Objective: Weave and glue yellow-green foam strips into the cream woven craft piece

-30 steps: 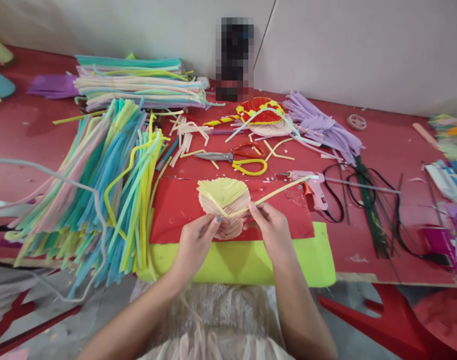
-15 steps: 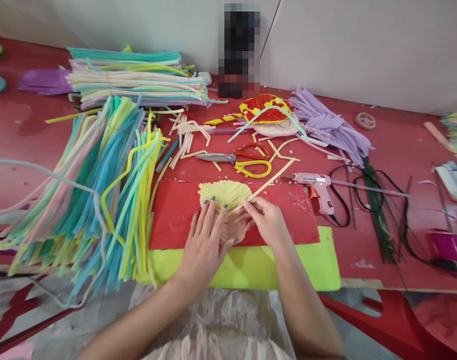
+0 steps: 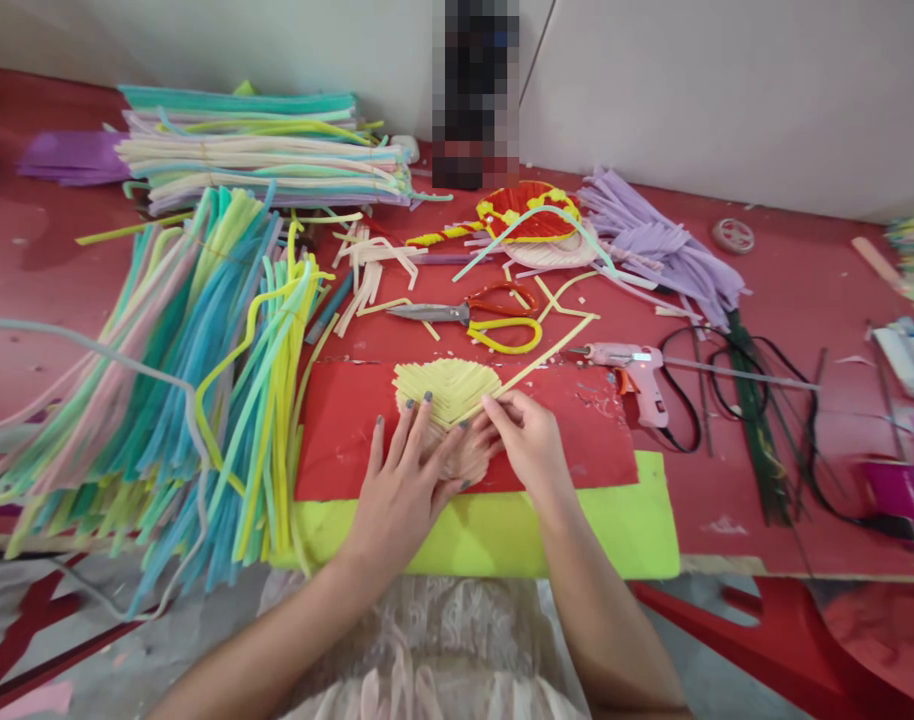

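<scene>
A pale yellow, fan-like piece of slanted ribbed strips (image 3: 447, 385) lies on a red sheet (image 3: 344, 440). Its lower part is partly hidden by my fingers. My left hand (image 3: 408, 470) lies on it with the fingers spread. My right hand (image 3: 528, 440) pinches a thin pale yellow strip (image 3: 551, 351) at the piece's right edge; the strip slants up to the right. Beyond the piece lie scissors (image 3: 464, 318) with one red and one yellow handle. To the right rests a pink glue gun (image 3: 633, 375) with its nozzle pointing left.
Bundles of coloured fuzzy stems (image 3: 202, 350) cover the left side, with another stack (image 3: 262, 165) behind. At the back lie a red-yellow ornament (image 3: 532, 212) and purple stems (image 3: 663, 240). A black cable (image 3: 811, 450) curls at right. A lime-green pad (image 3: 622, 530) is under the red sheet.
My left hand has shifted slightly, its index finger now lower on the ribbed piece. My right hand keeps its pinch on the strip. The view has moved a little.
</scene>
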`<state>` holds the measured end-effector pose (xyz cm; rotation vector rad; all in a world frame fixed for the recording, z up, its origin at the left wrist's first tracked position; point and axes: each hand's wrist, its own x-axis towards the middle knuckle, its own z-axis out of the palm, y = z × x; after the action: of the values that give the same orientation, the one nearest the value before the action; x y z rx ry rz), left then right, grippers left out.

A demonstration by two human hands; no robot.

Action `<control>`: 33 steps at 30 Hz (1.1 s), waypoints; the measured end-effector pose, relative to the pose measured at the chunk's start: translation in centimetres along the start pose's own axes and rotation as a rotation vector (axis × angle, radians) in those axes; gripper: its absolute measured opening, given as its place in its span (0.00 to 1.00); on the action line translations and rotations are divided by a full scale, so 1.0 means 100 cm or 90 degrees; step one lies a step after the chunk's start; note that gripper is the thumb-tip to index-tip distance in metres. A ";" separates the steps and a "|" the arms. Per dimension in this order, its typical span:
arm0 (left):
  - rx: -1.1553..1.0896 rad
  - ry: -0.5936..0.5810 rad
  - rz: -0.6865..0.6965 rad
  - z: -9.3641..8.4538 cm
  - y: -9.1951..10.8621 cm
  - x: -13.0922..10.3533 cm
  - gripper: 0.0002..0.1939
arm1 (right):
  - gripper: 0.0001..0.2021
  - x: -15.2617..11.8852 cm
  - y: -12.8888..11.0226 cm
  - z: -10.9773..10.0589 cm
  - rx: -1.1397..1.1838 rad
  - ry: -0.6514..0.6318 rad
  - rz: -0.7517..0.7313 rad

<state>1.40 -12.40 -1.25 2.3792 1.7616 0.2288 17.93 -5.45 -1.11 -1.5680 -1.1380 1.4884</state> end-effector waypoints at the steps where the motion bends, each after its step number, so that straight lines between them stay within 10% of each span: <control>1: 0.001 0.001 -0.001 0.000 0.000 0.000 0.28 | 0.17 -0.001 0.000 0.001 -0.003 0.011 -0.002; 17: 0.016 -0.028 0.003 -0.003 -0.004 0.002 0.30 | 0.10 -0.006 0.002 0.007 -0.177 0.132 -0.081; 25: 0.002 -0.040 0.027 -0.007 -0.009 0.003 0.29 | 0.11 -0.012 0.006 0.001 -0.422 0.184 -0.343; 33: 0.004 -0.048 0.052 -0.011 -0.014 0.005 0.29 | 0.09 -0.015 0.012 -0.005 -0.444 0.165 -0.387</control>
<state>-0.07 -11.46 -0.46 2.4333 1.6363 0.1430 18.64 -7.29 -1.59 -1.5565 -1.8736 0.4874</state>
